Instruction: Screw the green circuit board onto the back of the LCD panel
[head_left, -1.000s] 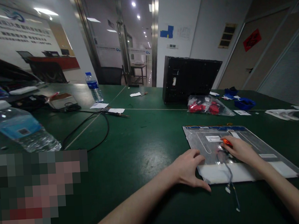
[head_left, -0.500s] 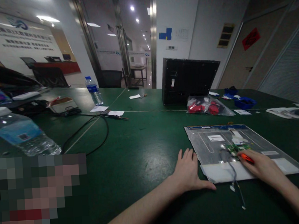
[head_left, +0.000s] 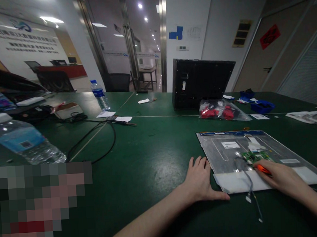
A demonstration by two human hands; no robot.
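Observation:
A flat LCD panel (head_left: pixel 217 154) lies back side up on the green table, with a white strip along its near edge. My left hand (head_left: pixel 201 180) rests at its left near corner, fingers spread and thumb along the front edge. My right hand (head_left: pixel 281 177) is closed around a small tool with an orange handle (head_left: pixel 263 170), probably a screwdriver; its tip is hidden. It is held at the near side of a green circuit board (head_left: pixel 254 157) on the panel. A grey cable (head_left: pixel 248 181) runs from the board over the near edge, its loose plugs on the table.
Behind the panel are a bag of red parts (head_left: pixel 224 111) and a black monitor housing (head_left: pixel 202 83). A soldering iron (head_left: pixel 123 123) with a black cord lies left of centre. Water bottles (head_left: pixel 25 139) stand at left. Blue trays (head_left: pixel 262 106) sit at the far right.
Almost nothing differs. The view has shifted slightly, and my right hand stays at the circuit board with the orange-handled tool. My left hand keeps its place at the panel's corner.

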